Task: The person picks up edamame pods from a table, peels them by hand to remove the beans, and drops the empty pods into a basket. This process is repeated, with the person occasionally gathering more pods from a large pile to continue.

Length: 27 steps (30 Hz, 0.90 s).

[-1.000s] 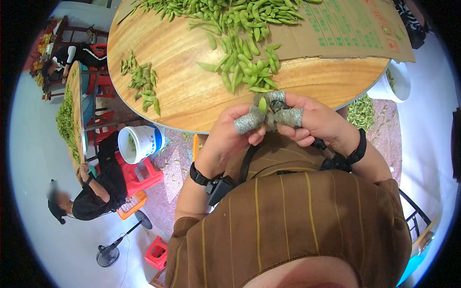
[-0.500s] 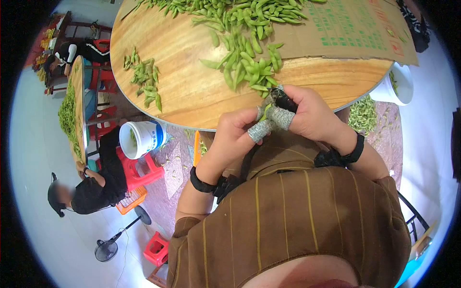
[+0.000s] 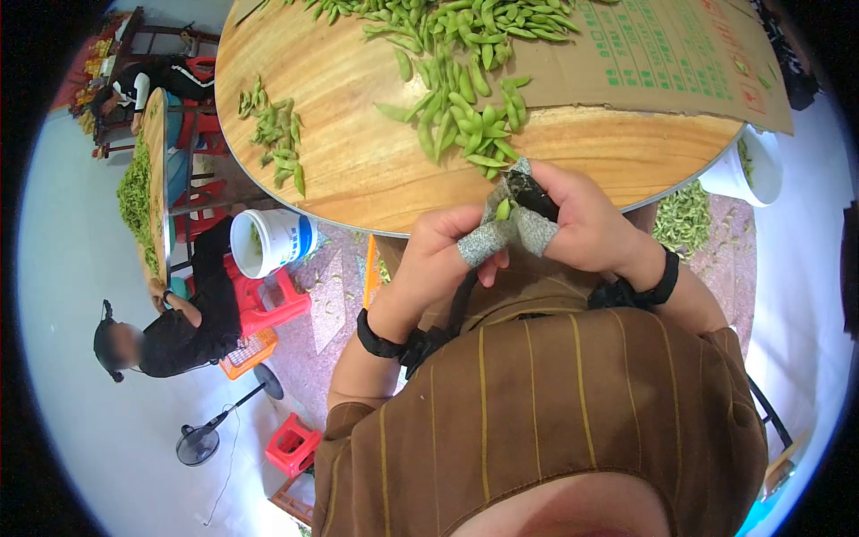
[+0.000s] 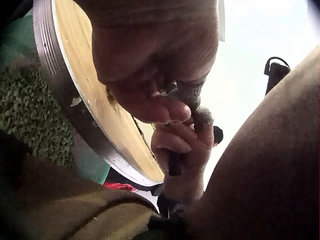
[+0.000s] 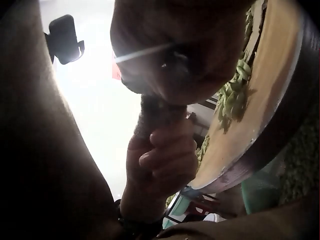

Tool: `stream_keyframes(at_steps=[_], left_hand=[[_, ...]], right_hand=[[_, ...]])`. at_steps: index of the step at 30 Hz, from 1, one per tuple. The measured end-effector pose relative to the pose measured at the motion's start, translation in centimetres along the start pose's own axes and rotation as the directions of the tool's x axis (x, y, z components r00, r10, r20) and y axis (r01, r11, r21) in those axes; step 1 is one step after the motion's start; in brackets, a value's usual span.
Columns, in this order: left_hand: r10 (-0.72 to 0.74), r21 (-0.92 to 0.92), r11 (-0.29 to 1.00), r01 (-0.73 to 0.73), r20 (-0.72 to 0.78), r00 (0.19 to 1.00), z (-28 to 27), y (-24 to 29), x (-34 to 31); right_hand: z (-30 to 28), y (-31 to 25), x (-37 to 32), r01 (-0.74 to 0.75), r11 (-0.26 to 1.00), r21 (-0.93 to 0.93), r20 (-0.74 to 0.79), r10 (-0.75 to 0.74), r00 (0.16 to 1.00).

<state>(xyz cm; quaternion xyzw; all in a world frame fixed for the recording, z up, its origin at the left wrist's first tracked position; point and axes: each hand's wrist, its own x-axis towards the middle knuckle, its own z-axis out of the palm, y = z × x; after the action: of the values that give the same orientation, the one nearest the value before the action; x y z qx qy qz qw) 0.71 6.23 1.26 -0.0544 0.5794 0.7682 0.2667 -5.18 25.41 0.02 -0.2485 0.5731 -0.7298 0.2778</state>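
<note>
My left hand [image 3: 437,249] and right hand [image 3: 586,219] meet just off the table's near edge, with grey tape wrapped round thumbs and fingers. Between their fingertips shows a green soybean pod [image 3: 503,209], pinched by the left hand. The right hand grips a dark tool [image 3: 533,194]; its black end [image 4: 174,164] sticks out below the curled fingers in the left wrist view. What kind of tool it is, I cannot tell. Just beyond the fingertips, loose soybean pods [image 3: 465,125] trail from a bigger pile. A smaller group of pods [image 3: 279,134] lies at the left.
The round wooden table [image 3: 349,192] carries a flattened cardboard sheet [image 3: 644,67] at the back right. White buckets stand at left [image 3: 268,242] and right [image 3: 756,170]. More pods [image 3: 682,219] lie on the floor. At the left, a seated person [image 3: 188,313] works beside another table with pods.
The pod, upright at the left fingertips a second ago, now sits lower between both hands. The right hand has turned, bringing the dark tool into view above the fingers. The view has shifted slightly.
</note>
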Motion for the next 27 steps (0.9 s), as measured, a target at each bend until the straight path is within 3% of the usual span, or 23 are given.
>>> stream_keyframes(at_steps=[2,4,8,10,11,12,13,15,16,18,19,20,22,24,26,27], left_hand=[[-0.02,-0.007,1.0,0.02,-0.036,0.999,0.1,-0.1,0.1],[-0.043,-0.017,0.999,0.042,-0.075,0.996,0.1,0.1,0.1],[-0.1,-0.163,0.982,0.092,-0.044,0.994,-0.1,0.4,-0.3],[-0.115,-0.214,0.971,0.105,-0.035,0.993,-0.2,0.4,-0.4],[-0.107,-0.08,0.992,0.099,-0.104,0.989,-0.3,0.4,-0.3],[-0.089,0.058,0.993,0.1,-0.168,0.982,-0.4,0.4,-0.3],[-0.088,0.063,0.993,0.099,-0.161,0.983,-0.3,0.4,-0.4],[-0.039,0.244,0.967,0.074,-0.146,0.989,0.0,0.4,-0.7],[-0.038,0.247,0.966,0.071,-0.136,0.99,-0.1,0.4,-1.0],[-0.025,0.22,0.975,0.026,-0.007,1.0,-0.4,0.5,-1.5],[-0.023,0.22,0.975,0.023,-0.003,1.0,-0.6,0.3,-1.6],[-0.035,0.16,0.987,0.024,0.071,0.997,-0.8,0.0,-1.6],[-0.035,0.093,0.995,0.022,0.15,0.988,-1.0,-0.6,-1.8],[-0.094,-0.107,0.988,0.116,0.19,0.977,-0.9,-1.0,-2.0],[-0.094,-0.125,0.985,0.119,0.19,0.977,-1.0,-1.3,-2.3],[-0.103,-0.138,0.982,0.13,0.189,0.977,-1.0,-1.4,-2.5]], right_hand=[[-0.1,0.1,0.0,-0.022,0.999,0.036,-0.02,0.022,1.0],[-0.4,1.0,-0.1,-0.158,0.986,0.061,0.012,0.157,0.987],[-0.5,0.9,0.1,-0.083,0.996,0.04,0.002,0.083,0.997],[-0.8,0.0,0.0,-0.129,0.974,-0.187,-0.072,0.117,0.99],[-0.7,-0.2,0.0,-0.128,0.974,-0.188,-0.074,0.116,0.99],[-0.4,-0.3,-0.2,0.014,0.895,-0.447,-0.149,-0.09,0.985],[-0.2,-0.4,-0.3,0.114,0.723,-0.681,-0.166,-0.305,0.938],[0.6,0.1,-0.7,0.177,0.729,-0.661,-0.131,-0.344,0.93],[1.0,0.4,-0.8,0.243,0.733,-0.636,-0.088,-0.382,0.92],[0.7,0.4,-1.2,0.234,0.755,-0.613,-0.074,-0.35,0.934],[0.7,-0.2,-1.5,0.024,0.928,-0.372,-0.108,-0.069,0.992],[0.8,-0.5,-1.8,-0.22,0.97,-0.107,-0.064,0.214,0.975],[0.9,-0.4,-1.8,-0.25,0.966,-0.07,-0.043,0.247,0.968],[1.1,0.2,-1.8,-0.279,0.96,-0.036,-0.018,0.278,0.96],[1.7,1.1,-1.7,-0.02,0.985,-0.172,-0.004,0.019,1.0],[1.9,0.9,-1.6,-0.02,0.984,-0.176,0.001,0.021,1.0]])
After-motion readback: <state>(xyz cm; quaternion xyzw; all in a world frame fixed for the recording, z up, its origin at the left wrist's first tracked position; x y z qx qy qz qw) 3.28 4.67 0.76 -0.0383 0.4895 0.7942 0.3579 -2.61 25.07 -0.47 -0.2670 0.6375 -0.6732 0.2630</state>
